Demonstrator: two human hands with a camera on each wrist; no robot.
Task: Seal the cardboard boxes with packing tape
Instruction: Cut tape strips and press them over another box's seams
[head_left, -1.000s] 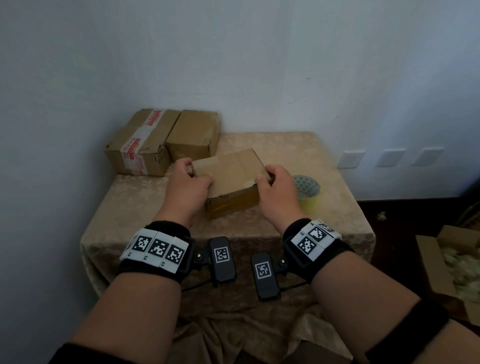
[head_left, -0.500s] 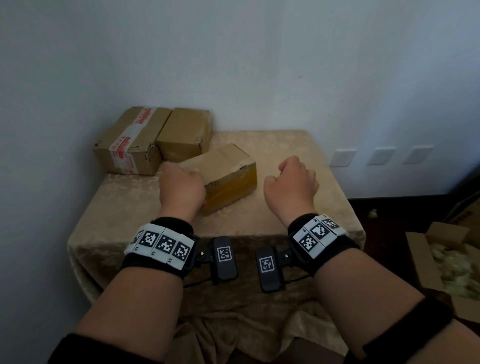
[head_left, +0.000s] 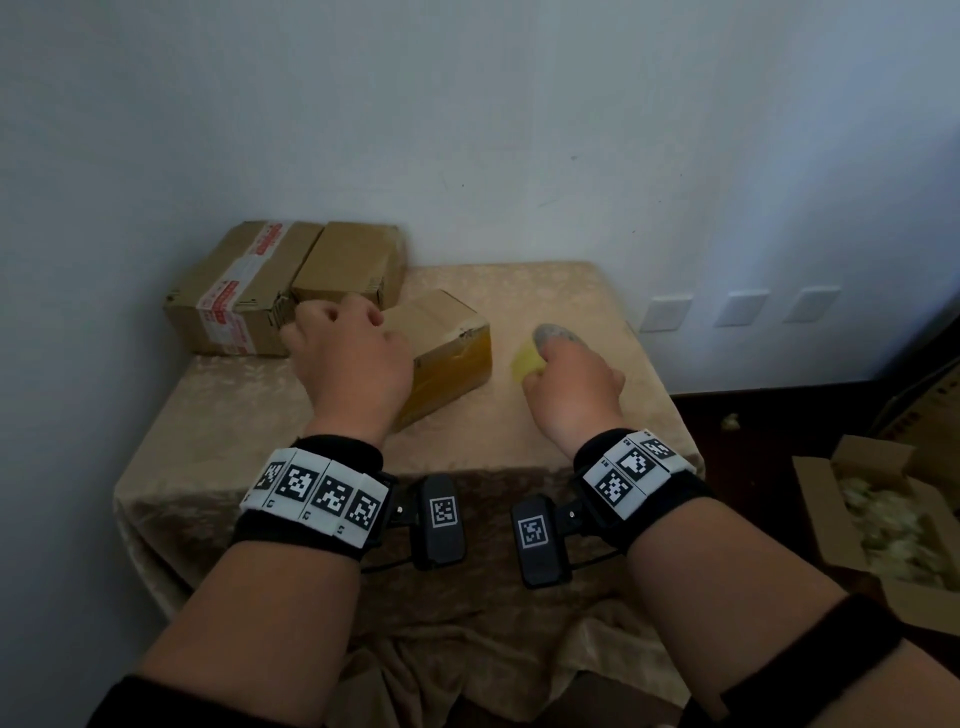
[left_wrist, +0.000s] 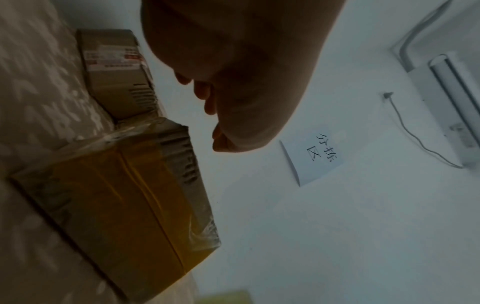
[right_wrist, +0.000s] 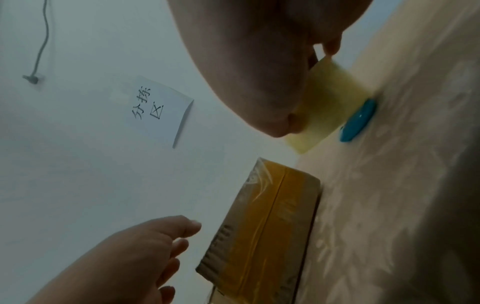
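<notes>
Cardboard with glossy yellowish tape on its front face, the small box (head_left: 441, 353) is lying near the middle of the beige patterned tablecloth (head_left: 571, 291), angled toward two more boxes (head_left: 291, 280) in the far left corner. The left hand (head_left: 353, 358) is hovering over it with loosely curled fingers, holding nothing. The right hand (head_left: 571, 379) is gripping the yellow tape roll (right_wrist: 330, 107) near the right edge.

A small brown cardboard box (head_left: 448, 347), banded with yellowish tape, is laid askew on the table; a pale yellow tape roll (head_left: 531, 358) is held just beside it.
</notes>
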